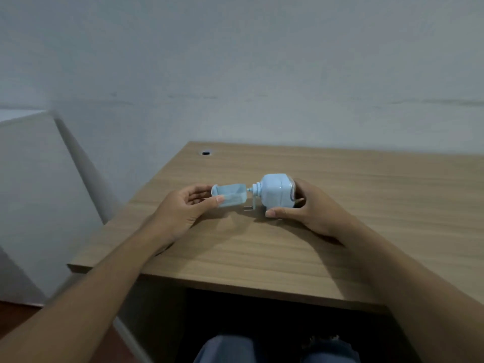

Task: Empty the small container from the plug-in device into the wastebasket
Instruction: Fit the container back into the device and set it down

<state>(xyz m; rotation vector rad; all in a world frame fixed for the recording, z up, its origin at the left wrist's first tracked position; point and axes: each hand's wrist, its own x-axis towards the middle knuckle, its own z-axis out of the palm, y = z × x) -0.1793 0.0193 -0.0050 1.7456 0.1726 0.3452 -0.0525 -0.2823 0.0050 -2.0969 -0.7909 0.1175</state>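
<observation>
My left hand (187, 208) grips a small pale-blue translucent container (230, 195), held on its side just above the wooden desk (366, 205). My right hand (311, 208) grips the pale-blue plug-in device (276, 191), whose neck points left toward the container. A narrow gap separates the container's end from the device's neck. Two metal plug prongs (248, 206) stick down from the device. No wastebasket is in view.
A cable hole (205, 153) sits near the desk's far left corner. A white panel (39, 195) leans against the wall to the left of the desk. My knees (275, 349) are under the desk's front edge.
</observation>
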